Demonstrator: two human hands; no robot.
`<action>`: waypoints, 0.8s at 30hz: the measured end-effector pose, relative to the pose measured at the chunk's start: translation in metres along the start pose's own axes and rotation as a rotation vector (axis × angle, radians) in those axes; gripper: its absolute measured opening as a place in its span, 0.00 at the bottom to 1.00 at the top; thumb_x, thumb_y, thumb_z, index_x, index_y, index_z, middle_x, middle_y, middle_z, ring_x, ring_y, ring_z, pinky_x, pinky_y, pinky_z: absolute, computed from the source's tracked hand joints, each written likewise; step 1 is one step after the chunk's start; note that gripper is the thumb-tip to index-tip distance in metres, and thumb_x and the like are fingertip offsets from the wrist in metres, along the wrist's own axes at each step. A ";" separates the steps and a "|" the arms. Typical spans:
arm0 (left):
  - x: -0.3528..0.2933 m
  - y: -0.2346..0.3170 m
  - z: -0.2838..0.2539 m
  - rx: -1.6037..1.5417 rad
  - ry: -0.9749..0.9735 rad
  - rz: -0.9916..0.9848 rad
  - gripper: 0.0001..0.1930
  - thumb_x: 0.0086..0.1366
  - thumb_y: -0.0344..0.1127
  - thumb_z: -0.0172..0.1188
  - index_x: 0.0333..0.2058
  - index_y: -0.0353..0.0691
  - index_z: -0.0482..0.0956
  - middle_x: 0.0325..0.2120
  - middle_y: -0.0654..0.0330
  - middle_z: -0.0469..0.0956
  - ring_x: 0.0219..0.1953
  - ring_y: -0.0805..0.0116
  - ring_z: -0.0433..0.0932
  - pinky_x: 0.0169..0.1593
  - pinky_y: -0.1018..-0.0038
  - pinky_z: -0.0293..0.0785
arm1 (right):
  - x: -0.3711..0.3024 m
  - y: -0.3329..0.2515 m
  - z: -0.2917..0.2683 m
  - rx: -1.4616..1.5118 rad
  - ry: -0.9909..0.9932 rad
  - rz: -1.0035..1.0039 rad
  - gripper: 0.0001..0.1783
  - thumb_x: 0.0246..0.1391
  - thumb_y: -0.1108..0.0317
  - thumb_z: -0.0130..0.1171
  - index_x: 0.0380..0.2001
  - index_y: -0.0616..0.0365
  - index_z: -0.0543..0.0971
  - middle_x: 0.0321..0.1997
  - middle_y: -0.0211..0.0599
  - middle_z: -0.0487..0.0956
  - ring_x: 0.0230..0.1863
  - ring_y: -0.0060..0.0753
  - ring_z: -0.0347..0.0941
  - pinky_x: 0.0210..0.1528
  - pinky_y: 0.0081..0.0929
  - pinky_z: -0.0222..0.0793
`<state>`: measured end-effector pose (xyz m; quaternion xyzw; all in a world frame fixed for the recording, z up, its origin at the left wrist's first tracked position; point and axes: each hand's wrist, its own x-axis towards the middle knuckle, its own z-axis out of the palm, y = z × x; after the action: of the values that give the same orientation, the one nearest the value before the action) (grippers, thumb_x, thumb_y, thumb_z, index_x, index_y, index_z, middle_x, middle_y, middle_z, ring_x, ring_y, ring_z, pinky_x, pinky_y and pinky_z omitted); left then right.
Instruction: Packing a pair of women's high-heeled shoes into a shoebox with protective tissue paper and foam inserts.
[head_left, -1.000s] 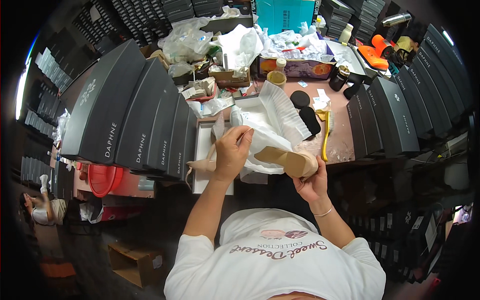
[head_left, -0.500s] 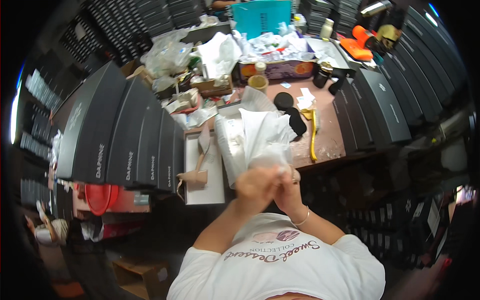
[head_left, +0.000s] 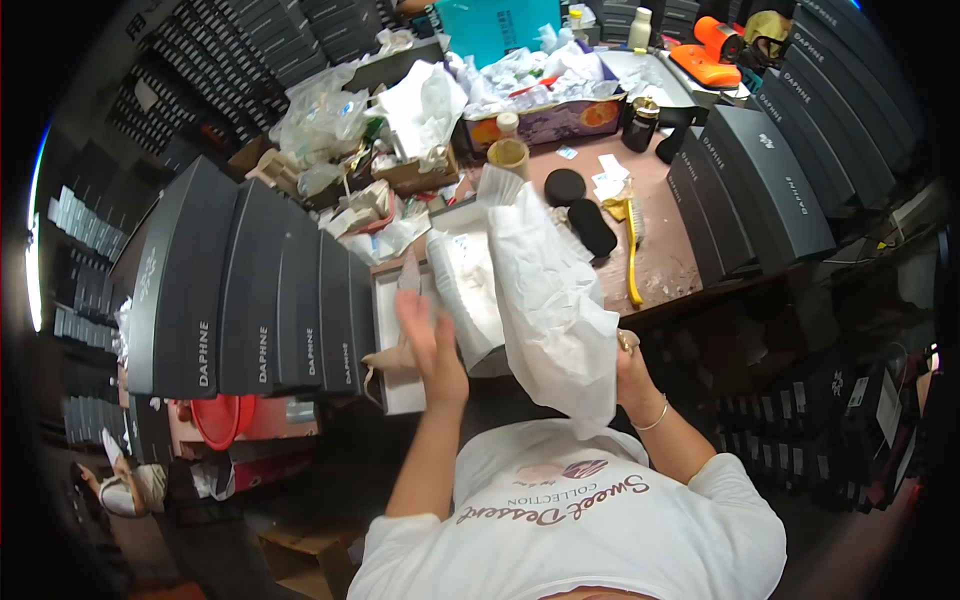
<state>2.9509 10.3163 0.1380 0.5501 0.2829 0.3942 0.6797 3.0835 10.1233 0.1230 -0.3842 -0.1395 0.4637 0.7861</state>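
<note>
My left hand [head_left: 437, 352] is raised with its fingers stretched out and nothing in them. It hovers over a white-lined shoe box part [head_left: 405, 398] and partly hides a beige strappy shoe [head_left: 390, 358] lying there. My right hand [head_left: 637, 378] grips the lower right edge of a long, crumpled bundle of white tissue paper [head_left: 555, 310]. Whatever the paper may contain is hidden. Beside the bundle, a sheet of white wrapping [head_left: 462, 280] lies in an opened box at the table's front edge.
Dark shoe boxes stand upright at left [head_left: 265, 290] and right [head_left: 765, 190]. A yellow-handled brush [head_left: 633, 255], black round pads [head_left: 592, 228] and a tape roll [head_left: 508, 157] lie beyond the bundle. Farther back are a purple carton [head_left: 550, 122] of crumpled paper and an orange tool [head_left: 705, 65].
My hands have moved apart from where they were together at the paper's near end. The left went toward the beige shoe; the right moved rightward, and the bundle now hangs nearer me.
</note>
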 end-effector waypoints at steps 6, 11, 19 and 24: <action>0.047 -0.057 -0.044 -0.513 -0.069 -0.498 0.24 0.65 0.49 0.53 0.55 0.40 0.69 0.52 0.55 0.73 0.53 0.61 0.71 0.59 0.61 0.66 | -0.005 0.001 0.011 -0.354 -0.154 -0.101 0.11 0.58 0.74 0.49 0.39 0.66 0.78 0.37 0.29 0.79 0.38 0.20 0.74 0.42 0.22 0.73; 0.046 0.000 -0.037 -0.613 0.000 -0.354 0.24 0.62 0.37 0.59 0.55 0.38 0.66 0.48 0.54 0.74 0.50 0.61 0.74 0.53 0.63 0.71 | -0.002 0.013 -0.005 0.005 0.061 -0.113 0.09 0.57 0.72 0.52 0.38 0.64 0.77 0.35 0.27 0.78 0.36 0.18 0.73 0.41 0.21 0.72; -0.052 0.003 0.043 0.877 -0.338 0.661 0.32 0.54 0.47 0.66 0.55 0.39 0.70 0.62 0.41 0.53 0.64 0.40 0.54 0.64 0.49 0.51 | 0.012 0.014 0.027 -0.125 -0.003 -0.314 0.20 0.54 0.56 0.59 0.42 0.60 0.77 0.41 0.25 0.74 0.45 0.19 0.68 0.48 0.22 0.66; -0.066 -0.004 0.067 0.730 -0.582 0.833 0.19 0.64 0.38 0.49 0.48 0.34 0.76 0.55 0.47 0.68 0.61 0.41 0.62 0.65 0.44 0.44 | -0.004 0.050 0.012 -0.384 0.324 -0.574 0.26 0.55 0.60 0.57 0.54 0.59 0.66 0.50 0.35 0.72 0.52 0.29 0.66 0.55 0.27 0.63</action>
<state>2.9720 10.2248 0.1470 0.8959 -0.0354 0.3378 0.2864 3.0427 10.1394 0.0949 -0.5381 -0.1994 0.1232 0.8096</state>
